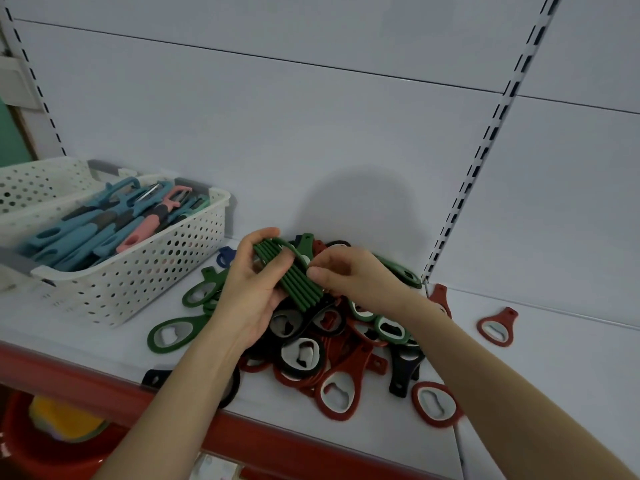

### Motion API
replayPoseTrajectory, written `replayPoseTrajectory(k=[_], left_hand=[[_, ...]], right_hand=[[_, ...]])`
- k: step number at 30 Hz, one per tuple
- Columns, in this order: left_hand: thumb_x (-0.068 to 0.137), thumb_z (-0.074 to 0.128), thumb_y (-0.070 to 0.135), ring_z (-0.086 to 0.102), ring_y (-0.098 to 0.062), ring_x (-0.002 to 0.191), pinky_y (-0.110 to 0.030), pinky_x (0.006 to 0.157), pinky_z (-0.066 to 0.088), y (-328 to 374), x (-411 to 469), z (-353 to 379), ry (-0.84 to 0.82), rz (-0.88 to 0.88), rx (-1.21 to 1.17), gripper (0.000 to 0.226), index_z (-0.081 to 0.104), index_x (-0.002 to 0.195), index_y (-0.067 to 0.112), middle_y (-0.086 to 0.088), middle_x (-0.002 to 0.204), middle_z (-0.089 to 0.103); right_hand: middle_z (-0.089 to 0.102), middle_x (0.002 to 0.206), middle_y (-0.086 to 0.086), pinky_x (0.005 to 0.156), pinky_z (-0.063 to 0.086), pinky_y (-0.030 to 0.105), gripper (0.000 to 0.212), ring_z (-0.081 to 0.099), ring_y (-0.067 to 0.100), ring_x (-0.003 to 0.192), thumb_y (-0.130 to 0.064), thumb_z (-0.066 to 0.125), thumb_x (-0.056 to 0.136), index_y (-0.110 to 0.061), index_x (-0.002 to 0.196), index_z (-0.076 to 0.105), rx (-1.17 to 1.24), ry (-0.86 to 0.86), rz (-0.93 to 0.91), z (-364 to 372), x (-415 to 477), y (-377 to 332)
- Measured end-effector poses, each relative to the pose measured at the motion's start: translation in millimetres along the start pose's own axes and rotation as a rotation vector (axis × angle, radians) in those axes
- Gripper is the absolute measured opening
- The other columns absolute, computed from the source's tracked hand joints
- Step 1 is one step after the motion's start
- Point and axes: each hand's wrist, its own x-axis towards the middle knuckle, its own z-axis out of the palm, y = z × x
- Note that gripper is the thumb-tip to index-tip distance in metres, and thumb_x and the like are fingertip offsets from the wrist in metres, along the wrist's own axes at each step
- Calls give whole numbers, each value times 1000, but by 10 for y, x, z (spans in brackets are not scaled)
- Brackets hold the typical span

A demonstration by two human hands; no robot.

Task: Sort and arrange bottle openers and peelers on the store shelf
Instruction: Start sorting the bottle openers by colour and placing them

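Observation:
A stack of green bottle openers [291,280] stands on edge in my left hand [247,292], whose fingers curl round it. My right hand [349,275] pinches the stack's right side with thumb and fingertips. Below both hands lies a mixed pile of red, black and green bottle openers [332,355] on the white shelf [519,382]. Loose green openers [171,332] lie to the left of the pile, and a red opener [497,327] lies apart at the right. A white perforated basket [138,271] at the left holds blue and pink peelers [100,223].
A second white basket [38,185] stands behind the first. The shelf's red front edge [86,379] runs along the bottom left. A slotted upright [485,143] rises at the back right. Below the shelf sits a red tub [41,445].

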Motion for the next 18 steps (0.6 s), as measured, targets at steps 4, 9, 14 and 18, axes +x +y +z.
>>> replayPoseTrajectory(k=[4, 9, 14, 18], left_hand=[[71, 62, 12, 69, -17, 83, -30, 66, 57, -2, 26, 33, -48, 2, -38, 42, 54, 112, 20, -4, 88, 68], [69, 64, 13, 68, -20, 86, -35, 72, 58, -14, 34, 68, -44, 45, 44, 47, 54, 114, 24, -7, 91, 64], [71, 63, 13, 68, -18, 77, -34, 62, 57, 15, 37, 13, -7, 27, -5, 39, 55, 109, 20, -19, 106, 53], [67, 63, 13, 67, -21, 79, -32, 60, 55, 29, 7, -2, -30, 3, -30, 47, 53, 113, 16, -19, 105, 53]], right_hand=[[63, 67, -12, 63, 52, 20, 8, 59, -1, 59, -27, 54, 92, -23, 87, 59, 88, 77, 17, 39, -30, -1], [63, 64, -16, 58, 47, 14, 10, 59, -1, 58, -26, 57, 91, -22, 87, 65, 50, 64, -38, -33, -72, -75], [69, 87, 7, 71, 53, 32, 19, 65, 19, 81, -33, 61, 88, -15, 88, 67, -206, 257, 185, -260, 82, 150], [63, 100, 19, 71, 46, 33, 48, 56, 25, 81, -39, 63, 84, 2, 107, 59, -533, 89, 397, -261, 157, 306]])
